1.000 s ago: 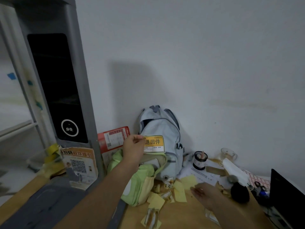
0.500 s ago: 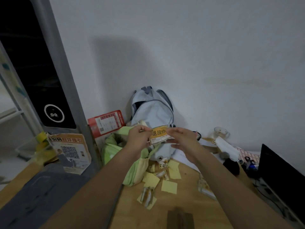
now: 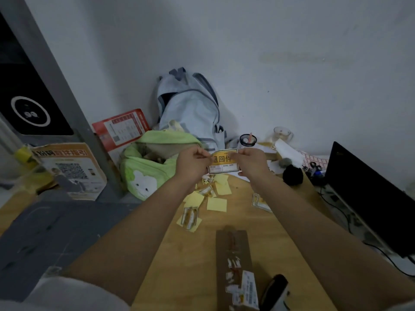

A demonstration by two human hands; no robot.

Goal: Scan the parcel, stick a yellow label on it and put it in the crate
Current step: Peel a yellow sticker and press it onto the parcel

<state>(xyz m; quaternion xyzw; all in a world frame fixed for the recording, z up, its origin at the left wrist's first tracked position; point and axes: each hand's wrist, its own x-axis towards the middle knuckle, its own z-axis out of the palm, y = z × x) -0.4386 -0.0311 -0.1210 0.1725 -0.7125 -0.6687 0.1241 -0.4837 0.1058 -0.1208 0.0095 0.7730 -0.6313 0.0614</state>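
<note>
Right hand (image 3: 252, 161) has joined left hand (image 3: 193, 162); both now pinch the yellow label (image 3: 222, 162), probably peeling its backing. Parcel (image 3: 235, 265) waits at 6 o'clock (crate unseen).

Blue backpack (image 3: 190, 113) behind green bag (image 3: 146, 176), monitor (image 3: 368, 198) rt.

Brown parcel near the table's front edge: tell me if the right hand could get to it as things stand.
Probably yes, once freed. The right hand pinches the yellow label together with the left hand; the table between it and the brown parcel looks unobstructed.
</note>
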